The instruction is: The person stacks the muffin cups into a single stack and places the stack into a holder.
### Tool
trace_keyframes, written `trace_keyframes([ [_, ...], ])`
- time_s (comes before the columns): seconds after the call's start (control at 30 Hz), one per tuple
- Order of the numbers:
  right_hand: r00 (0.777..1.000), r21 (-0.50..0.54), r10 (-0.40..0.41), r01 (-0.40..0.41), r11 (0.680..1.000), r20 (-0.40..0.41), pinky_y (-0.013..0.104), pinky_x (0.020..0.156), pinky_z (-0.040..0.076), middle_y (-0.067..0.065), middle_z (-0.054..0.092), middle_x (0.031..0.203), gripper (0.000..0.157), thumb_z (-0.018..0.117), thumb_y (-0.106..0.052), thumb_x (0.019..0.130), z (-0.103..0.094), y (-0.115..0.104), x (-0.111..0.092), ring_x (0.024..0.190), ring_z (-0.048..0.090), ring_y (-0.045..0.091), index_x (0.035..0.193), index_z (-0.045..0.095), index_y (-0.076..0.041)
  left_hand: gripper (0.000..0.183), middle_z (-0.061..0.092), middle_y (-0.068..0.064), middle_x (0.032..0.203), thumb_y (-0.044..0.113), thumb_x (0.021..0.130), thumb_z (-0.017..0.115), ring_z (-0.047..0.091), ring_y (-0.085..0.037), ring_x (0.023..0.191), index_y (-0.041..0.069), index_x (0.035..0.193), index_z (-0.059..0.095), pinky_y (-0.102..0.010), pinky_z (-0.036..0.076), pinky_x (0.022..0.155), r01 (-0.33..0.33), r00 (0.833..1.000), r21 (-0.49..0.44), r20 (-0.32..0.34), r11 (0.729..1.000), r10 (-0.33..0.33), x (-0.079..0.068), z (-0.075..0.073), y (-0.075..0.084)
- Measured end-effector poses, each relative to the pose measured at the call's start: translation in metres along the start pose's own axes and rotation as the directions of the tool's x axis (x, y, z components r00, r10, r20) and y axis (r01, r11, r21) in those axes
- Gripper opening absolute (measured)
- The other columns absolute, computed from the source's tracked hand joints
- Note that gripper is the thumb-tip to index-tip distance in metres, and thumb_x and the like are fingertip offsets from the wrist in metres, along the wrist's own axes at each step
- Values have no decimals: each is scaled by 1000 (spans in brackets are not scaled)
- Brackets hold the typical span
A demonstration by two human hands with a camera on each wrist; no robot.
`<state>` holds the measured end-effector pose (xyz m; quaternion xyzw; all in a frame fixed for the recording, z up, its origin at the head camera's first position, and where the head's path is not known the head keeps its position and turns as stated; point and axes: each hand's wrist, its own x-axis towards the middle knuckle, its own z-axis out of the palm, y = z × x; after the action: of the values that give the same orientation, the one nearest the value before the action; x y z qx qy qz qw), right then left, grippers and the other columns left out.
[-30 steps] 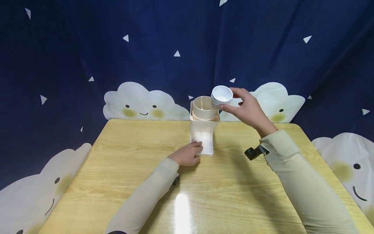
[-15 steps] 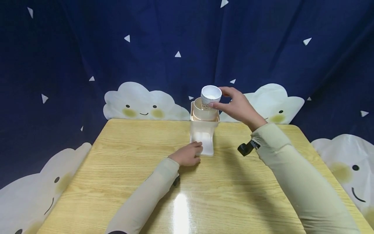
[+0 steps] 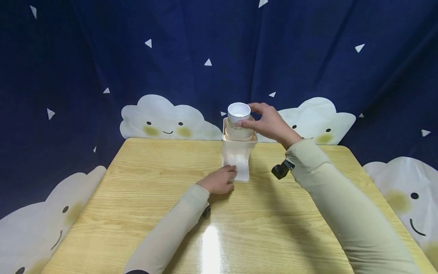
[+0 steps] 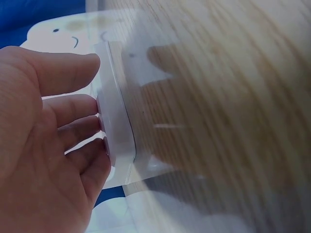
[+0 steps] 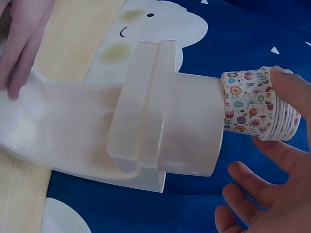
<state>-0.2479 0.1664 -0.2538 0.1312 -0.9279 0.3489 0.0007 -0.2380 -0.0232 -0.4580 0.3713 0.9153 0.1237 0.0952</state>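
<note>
My right hand (image 3: 273, 123) pinches a small stack of white paper cups (image 3: 239, 111) near the rims, between thumb and index finger. Their flower print (image 5: 250, 102) shows in the right wrist view, where the other fingers are apart from the stack. The cups stand upright, bottom end at the open mouth of the round tube (image 5: 194, 124) on top of a cream plastic cup dispenser (image 3: 239, 147). Low down, my left hand (image 3: 219, 180) rests its fingers on the dispenser's base (image 4: 119, 116). In the left wrist view its fingertips touch the base with fingers relaxed.
The dispenser stands at the far edge of a wooden table (image 3: 164, 171). Close behind hangs a dark blue curtain (image 3: 184, 49) with white triangles and smiling clouds. A black wrist device (image 3: 282, 170) juts out from the right sleeve.
My right hand has carried the cup stack left and slightly down, from beside the tube to its mouth. The left hand and the dispenser have stayed in place.
</note>
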Motion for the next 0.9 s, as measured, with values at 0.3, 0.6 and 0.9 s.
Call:
trace_keyframes([
  [0.3, 999, 16, 21, -21, 1000, -29, 56, 116, 35, 13, 46, 151, 70, 73, -44, 86, 2, 4, 2, 141, 40, 32, 144, 50, -12, 51, 35, -15, 160, 23, 97, 57, 31, -33, 150, 4, 143, 51, -40, 27, 125, -9, 1000, -9, -8, 1000, 9, 0, 1, 0],
  [0.6, 998, 1, 6, -6, 1000, -60, 55, 114, 38, 15, 51, 147, 66, 72, -41, 87, 5, 11, 4, 139, 44, 34, 142, 51, -9, 49, 36, -14, 160, 23, 95, 57, 32, -33, 150, 6, 140, 54, -39, 27, 125, -4, 1000, -1, -16, 1000, 4, 2, 4, -1],
  [0.9, 998, 1, 15, -15, 1000, -56, 54, 114, 39, 17, 51, 146, 67, 73, -41, 86, 10, 14, 5, 139, 45, 33, 141, 52, -10, 45, 39, -15, 158, 22, 95, 57, 35, -33, 148, 5, 136, 56, -39, 29, 124, -21, 999, 23, -35, 1000, 21, 0, 2, -1],
])
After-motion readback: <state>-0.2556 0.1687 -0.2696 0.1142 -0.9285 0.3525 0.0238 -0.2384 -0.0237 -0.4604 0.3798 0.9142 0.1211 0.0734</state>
